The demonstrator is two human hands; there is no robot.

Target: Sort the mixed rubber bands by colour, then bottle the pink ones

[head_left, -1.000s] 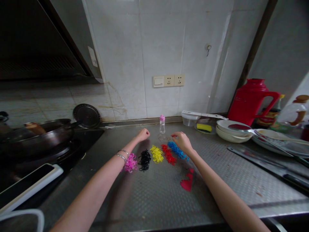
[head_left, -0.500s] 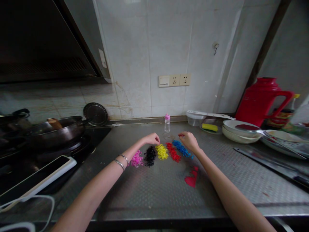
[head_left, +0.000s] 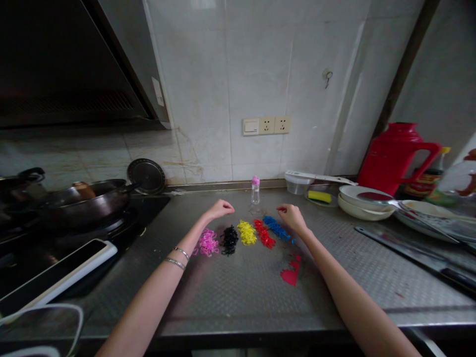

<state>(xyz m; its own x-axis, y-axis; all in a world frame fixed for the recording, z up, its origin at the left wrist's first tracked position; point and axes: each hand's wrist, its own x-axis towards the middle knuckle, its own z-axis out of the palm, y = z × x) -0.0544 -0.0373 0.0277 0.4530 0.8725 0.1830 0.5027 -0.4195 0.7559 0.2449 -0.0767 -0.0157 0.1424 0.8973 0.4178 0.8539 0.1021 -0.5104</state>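
Note:
Five loose piles of small rubber-band-like pieces lie in an arc: pink (head_left: 207, 242), black (head_left: 229, 240), yellow (head_left: 247, 232), red (head_left: 264, 233) and blue (head_left: 277, 227). My left hand (head_left: 220, 209) hovers behind the black and yellow piles, its fingertips pressed together. Just above the far end of the blue pile, my right hand (head_left: 292, 218) has its fingers curled in a pinch. Anything between the fingers of either hand is too small to make out. Behind the piles stands a small clear bottle (head_left: 255, 193) with a pink cap. A red, jagged-edged flat piece (head_left: 290, 273) lies in front of the blue pile.
On the left, a pan (head_left: 100, 198) sits on the stove and a white-edged device (head_left: 63, 272) lies nearby. To the right are a yellow sponge (head_left: 319, 197), stacked bowls (head_left: 364, 210), a knife (head_left: 401, 250) and a red thermos (head_left: 390, 158) on the metal counter (head_left: 230, 297).
My left hand has drawn back from the far end of the yellow pile, moving left. My right hand stays near the blue pile. The view has shifted slightly.

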